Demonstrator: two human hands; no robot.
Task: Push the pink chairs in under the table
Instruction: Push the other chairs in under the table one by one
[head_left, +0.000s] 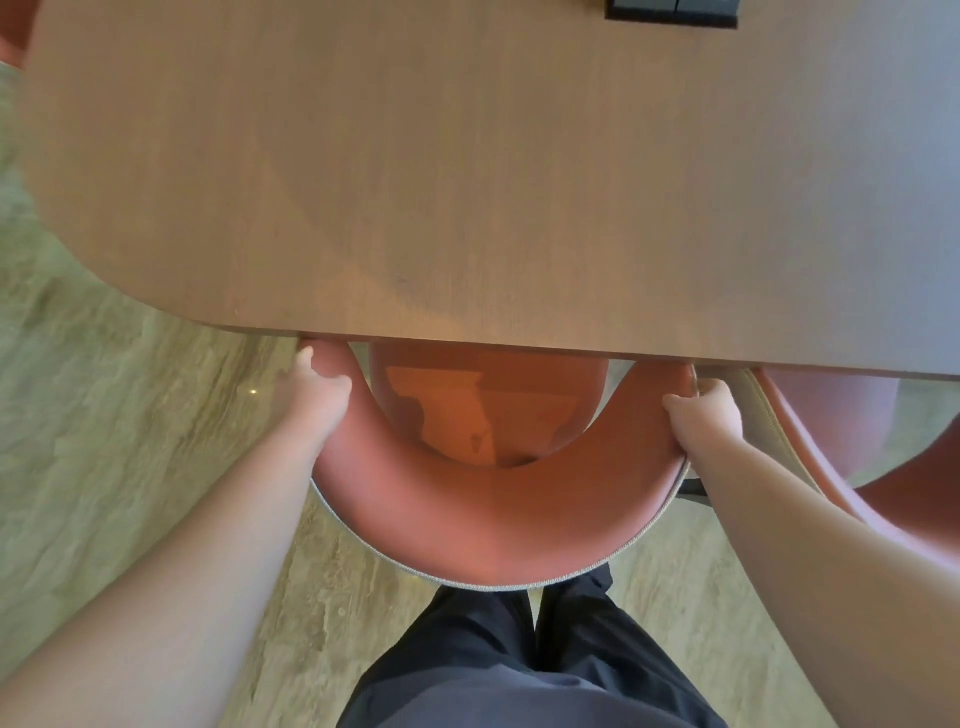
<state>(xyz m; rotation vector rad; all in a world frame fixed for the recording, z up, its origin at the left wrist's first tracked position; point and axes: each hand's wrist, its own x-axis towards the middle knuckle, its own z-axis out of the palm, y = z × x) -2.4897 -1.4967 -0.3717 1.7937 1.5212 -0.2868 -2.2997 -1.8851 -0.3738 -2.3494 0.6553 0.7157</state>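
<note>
At the near edge of the brown wooden table (467, 182) a pink chair (493, 519) sits with the front of its seat tucked under the tabletop, while the curved backrest and the rear of the seat remain out in the open. The person stands right behind it, dark trousers (519, 665) just behind the back of the chair. The left hand (314, 397) grips the left end of the curved backrest, thumb over the inner face and fingers curled round the outside, close under the table edge. The right hand (706, 415) grips the right end of the backrest in the same way, thumb hooked over the inner rim and the other fingers hidden behind it. Both arms reach forward and down from the lower corners of the view.

A second pink chair (872, 467) stands just beside the first on the right, its seat partly under the table too. A slice of another pinkish chair (13, 31) shows at the upper left corner. A dark panel (672, 13) is set in the tabletop at the far edge. The floor (104, 415) is pale, streaked stone.
</note>
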